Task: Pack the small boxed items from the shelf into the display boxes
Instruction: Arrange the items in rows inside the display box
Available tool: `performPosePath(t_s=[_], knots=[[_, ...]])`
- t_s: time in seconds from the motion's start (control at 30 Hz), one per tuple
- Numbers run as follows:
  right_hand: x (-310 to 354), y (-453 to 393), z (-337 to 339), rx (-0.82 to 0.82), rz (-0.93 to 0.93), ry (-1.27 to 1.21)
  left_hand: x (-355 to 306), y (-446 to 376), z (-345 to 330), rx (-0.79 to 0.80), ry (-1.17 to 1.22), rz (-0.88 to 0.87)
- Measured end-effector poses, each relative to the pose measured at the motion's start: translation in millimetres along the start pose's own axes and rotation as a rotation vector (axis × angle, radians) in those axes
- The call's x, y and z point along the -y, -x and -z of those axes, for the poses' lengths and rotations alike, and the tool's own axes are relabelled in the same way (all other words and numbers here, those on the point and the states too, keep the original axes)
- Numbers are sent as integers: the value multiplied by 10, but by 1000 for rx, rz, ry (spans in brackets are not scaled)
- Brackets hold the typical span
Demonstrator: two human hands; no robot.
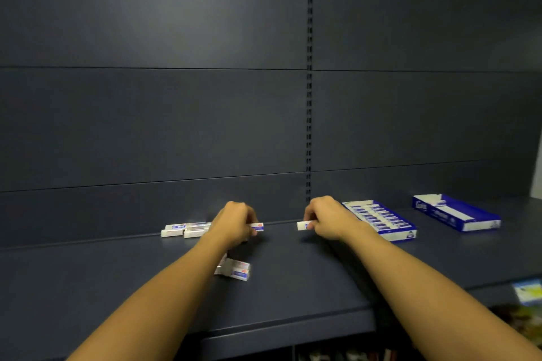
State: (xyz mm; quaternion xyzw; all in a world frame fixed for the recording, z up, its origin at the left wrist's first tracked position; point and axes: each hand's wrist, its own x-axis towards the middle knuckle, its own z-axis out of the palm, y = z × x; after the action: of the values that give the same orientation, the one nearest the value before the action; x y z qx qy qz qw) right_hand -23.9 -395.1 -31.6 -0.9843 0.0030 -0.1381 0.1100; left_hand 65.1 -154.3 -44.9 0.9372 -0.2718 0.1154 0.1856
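Note:
My left hand (236, 223) grips a small white boxed item (257, 226) whose red-and-blue end sticks out to the right. Another small white box (302, 225) is pinched in my right hand (327, 218), just above the dark shelf (293, 272). Several loose small boxes (184, 229) lie at the back left of the shelf, and a few more (234, 269) lie under my left forearm. Right of my right hand lies a blue display box (378, 218) filled with rows of small boxes. A second blue display box (456, 212) lies farther right.
The dark back panel (176, 126) rises close behind the items, with a slotted upright (308, 97) between the two bays. Colourful goods (525, 316) show on a lower level at the bottom right. The shelf's front edge (278, 328) runs below my forearms.

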Motion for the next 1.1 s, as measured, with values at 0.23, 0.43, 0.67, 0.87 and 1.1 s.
performPosePath(t_s=[0.23,0.43,0.67,0.87,1.1], knots=[[-715,683,387,-25,-109,44,-912,-31,-216,28,99,-57],[-1261,1237,707,-27,-215,55,-1592,89,-384,14,147,-81],[-1624,1717,861,-16,-232,42,-2251,220,-524,-13,138,-77],[-1882,1980,952,8,-229,76,-2685,243,-711,-16,130,-114],[-2192,2049,992,-2,-256,47,-2965,73,-869,36,94,-138]])
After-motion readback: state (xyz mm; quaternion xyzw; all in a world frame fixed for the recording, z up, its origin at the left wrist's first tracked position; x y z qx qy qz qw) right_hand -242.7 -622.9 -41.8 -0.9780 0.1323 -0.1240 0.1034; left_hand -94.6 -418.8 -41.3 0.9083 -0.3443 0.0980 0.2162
